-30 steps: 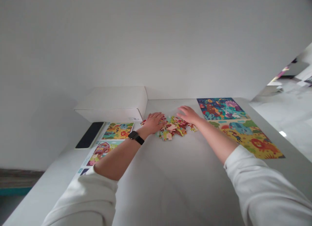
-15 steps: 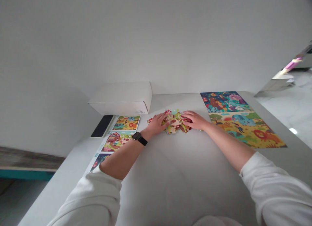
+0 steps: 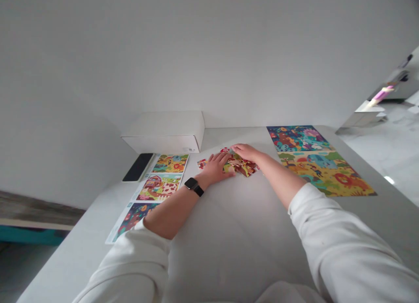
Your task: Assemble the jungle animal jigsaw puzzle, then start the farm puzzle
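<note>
A loose pile of jigsaw puzzle pieces lies on the white table, mostly red, yellow, green and brown. My left hand rests flat over the pile's left side, fingers spread and thumb pointing right; it covers some pieces. At the pile's far side is my right hand, its fingers bent and pressed together at the pieces. Whatever sits between those fingertips is hidden. A red piece shows between the two hands, and another piece lies left of my left fingers.
A white box stands against the wall. Left of my arm are a phone and a picture sheet with three scenes. Two finished-looking puzzle pictures, a dark blue one and a yellow one, lie at the right.
My right hand has moved left and away from me, from the pile's right side to its far side. My left hand has shifted slightly right, over more pieces.
</note>
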The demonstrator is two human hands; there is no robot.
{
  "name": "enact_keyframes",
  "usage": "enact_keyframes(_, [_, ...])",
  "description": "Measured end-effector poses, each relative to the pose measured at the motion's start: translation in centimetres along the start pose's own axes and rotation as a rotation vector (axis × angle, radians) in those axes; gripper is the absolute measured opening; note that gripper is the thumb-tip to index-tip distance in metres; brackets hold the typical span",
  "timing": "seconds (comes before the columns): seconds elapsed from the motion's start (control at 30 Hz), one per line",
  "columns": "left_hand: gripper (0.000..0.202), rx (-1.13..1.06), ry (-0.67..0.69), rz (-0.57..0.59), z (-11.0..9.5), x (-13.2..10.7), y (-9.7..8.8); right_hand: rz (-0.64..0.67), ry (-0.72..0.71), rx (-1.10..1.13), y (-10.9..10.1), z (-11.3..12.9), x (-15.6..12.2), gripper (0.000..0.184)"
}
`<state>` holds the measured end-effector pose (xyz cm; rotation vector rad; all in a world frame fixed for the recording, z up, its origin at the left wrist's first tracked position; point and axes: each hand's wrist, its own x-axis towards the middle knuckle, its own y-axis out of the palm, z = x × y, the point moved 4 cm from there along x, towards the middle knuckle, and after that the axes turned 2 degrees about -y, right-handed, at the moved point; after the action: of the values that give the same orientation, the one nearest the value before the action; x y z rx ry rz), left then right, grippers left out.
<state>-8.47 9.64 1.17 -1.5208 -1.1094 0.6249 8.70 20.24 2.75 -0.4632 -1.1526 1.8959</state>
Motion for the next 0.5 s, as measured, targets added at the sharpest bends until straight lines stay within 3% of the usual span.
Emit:
enact_keyframes(0.13, [0.085,-0.030,-0.052,-0.116,0.6,-0.3,-0.9,0.059,-0.035,0.072,0.4,0.6,-1.5,0.037])
enact_keyframes(0.27, [0.073,-0.022,-0.070,-0.092,0.2,-1.2,-1.5,-0.064,-0.015,0.139,-2.2,-0.8,-5.1,0.039])
enact_keyframes(0.4, [0.079,0.007,0.008,-0.054,-1.7,-2.2,-1.6,-0.212,0.118,-0.044,-4.9,-3.3,-10.6,0.038])
enact_keyframes(0.5, [0.081,0.050,0.028,-0.031,-3.4,-2.3,-1.2,-0.108,0.203,-0.204,-4.4,-4.5,-14.5,0.054])
